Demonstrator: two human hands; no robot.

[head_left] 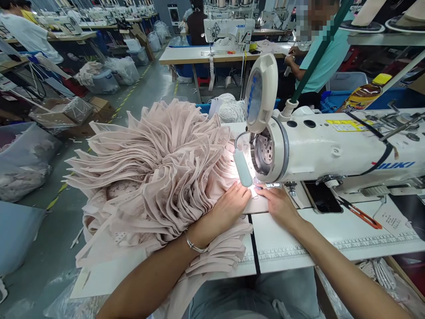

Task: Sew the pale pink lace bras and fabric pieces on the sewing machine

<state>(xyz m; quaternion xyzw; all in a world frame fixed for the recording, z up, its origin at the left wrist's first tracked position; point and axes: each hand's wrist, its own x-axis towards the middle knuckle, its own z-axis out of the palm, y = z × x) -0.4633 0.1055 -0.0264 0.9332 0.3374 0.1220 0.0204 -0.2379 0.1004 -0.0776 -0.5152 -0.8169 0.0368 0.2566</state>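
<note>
Under the lit needle area of a white JUKI sewing machine (308,150) lies the edge of some pale pink fabric (221,175). My left hand (234,199) rests on this fabric, fingers stretched out and lying flat, left of the needle. From the right, my right hand (280,204) has its fingertips together at the fabric edge beside the presser foot. A grey-green oval guard (243,168) hides part of the needle area. A large heap of ruffled pink pieces (149,159) spreads left of my hands, with more pieces hanging over the table's front edge.
Right of my right hand lie a black phone (322,197), orange-handled snips (363,215) and a paper tag (392,219). A printed ruler (365,243) runs along the table front. A drink bottle (363,94) stands behind the machine. Several people work at other machines beyond.
</note>
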